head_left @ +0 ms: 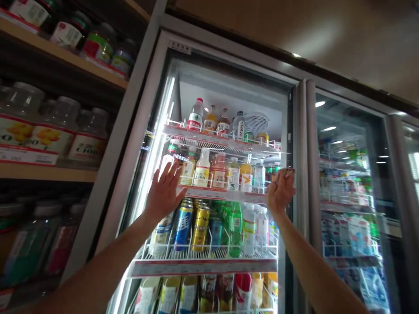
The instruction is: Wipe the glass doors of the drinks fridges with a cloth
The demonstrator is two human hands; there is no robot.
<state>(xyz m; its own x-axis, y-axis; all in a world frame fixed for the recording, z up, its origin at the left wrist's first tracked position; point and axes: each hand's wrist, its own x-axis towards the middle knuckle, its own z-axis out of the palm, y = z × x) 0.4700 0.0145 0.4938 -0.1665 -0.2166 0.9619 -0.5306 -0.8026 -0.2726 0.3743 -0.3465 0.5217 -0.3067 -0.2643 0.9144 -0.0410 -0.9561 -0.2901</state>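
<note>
A lit drinks fridge with a glass door (229, 69) stands in front of me. My left hand (164, 189) is raised at the left part of the door, palm towards the glass, fingers apart and holding nothing. Near the door's right edge, my right hand (280, 189) is closed on a crumpled brownish-white cloth (288, 173), which is partly hidden by the fingers and looks pressed to the glass. Behind the door, bottles (202, 168) line the middle shelf, and cans (200, 226) stand on the one below. Whether either palm touches the glass is hard to tell.
Shelves of bottles (54, 124) rise close on the left, beside the fridge frame. A second glass door (347, 117) with stocked shelves is on the right. The vertical door frame (303, 174) runs just right of my right hand. A brown panel (294, 30) spans above.
</note>
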